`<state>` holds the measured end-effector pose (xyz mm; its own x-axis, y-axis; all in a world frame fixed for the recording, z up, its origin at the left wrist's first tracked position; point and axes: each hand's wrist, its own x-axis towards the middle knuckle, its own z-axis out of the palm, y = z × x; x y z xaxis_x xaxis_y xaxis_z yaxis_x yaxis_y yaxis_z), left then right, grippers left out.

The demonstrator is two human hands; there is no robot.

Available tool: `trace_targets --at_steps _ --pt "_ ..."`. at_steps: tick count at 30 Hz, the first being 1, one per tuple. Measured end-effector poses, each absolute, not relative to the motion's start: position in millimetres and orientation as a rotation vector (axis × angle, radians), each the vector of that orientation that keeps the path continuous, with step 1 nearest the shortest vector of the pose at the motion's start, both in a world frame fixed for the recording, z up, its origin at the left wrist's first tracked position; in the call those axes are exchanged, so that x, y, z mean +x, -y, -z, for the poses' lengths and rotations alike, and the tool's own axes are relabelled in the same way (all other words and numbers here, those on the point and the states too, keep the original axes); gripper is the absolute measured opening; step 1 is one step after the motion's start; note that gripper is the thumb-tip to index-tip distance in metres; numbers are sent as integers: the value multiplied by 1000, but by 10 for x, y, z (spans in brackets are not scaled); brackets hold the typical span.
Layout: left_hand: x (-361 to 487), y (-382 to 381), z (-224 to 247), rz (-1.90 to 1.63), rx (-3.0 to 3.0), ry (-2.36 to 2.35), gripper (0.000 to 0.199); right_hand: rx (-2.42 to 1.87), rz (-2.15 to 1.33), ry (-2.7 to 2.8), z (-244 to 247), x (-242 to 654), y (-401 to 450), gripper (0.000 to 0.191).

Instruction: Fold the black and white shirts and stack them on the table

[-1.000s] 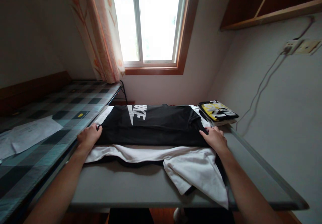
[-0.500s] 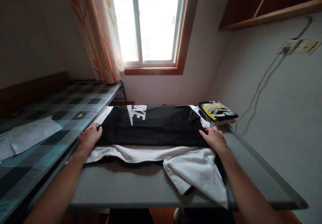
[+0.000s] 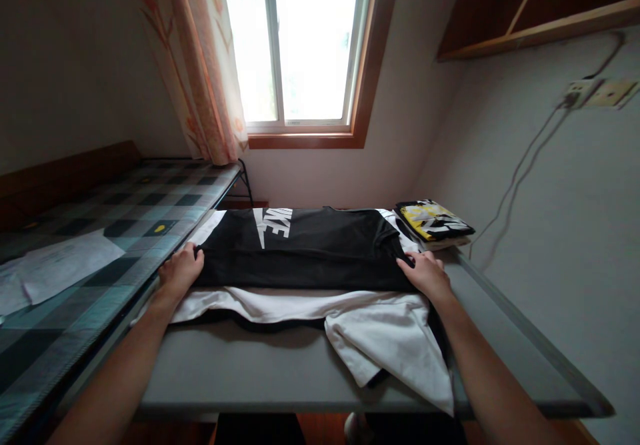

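A black T-shirt (image 3: pixel 310 265) with a white printed logo lies across the grey table (image 3: pixel 240 371), its near side folded over. My left hand (image 3: pixel 181 268) pinches its left edge; the right hand (image 3: pixel 426 273) grips the right edge near the sleeve. Beneath and in front of it spreads a white garment (image 3: pixel 385 331) with a dark underside, one sleeve flopping toward the table's near edge. Fingertips of both hands are partly hidden by the cloth.
Folded clothes (image 3: pixel 434 221), black, yellow and white, sit at the table's far right corner. A bed with a checked cover (image 3: pixel 90 205) adjoins on the left, holding white papers (image 3: pixel 70 265). Behind are a window (image 3: pixel 315 51) and a curtain (image 3: pixel 200 65); a cord (image 3: pixel 520 158) hangs at right.
My left hand has shifted very slightly to the right. Otherwise both hands keep their hold, and the garments lie as before.
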<state>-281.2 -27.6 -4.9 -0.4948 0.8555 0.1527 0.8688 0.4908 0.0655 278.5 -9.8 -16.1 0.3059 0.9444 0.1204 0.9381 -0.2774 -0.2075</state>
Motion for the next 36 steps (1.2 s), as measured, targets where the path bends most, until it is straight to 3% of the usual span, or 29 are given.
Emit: trace_targets --at_steps 18,27,36 --pt "-2764 293 -11 240 -1464 2649 46 -2372 -55 1743 73 2750 121 48" --pt "-2763 300 -38 238 -1419 2688 46 -2399 -284 1699 94 2944 40 44" --pt "-2940 281 -47 232 -1403 2741 50 -2243 -146 1751 192 3008 9 32"
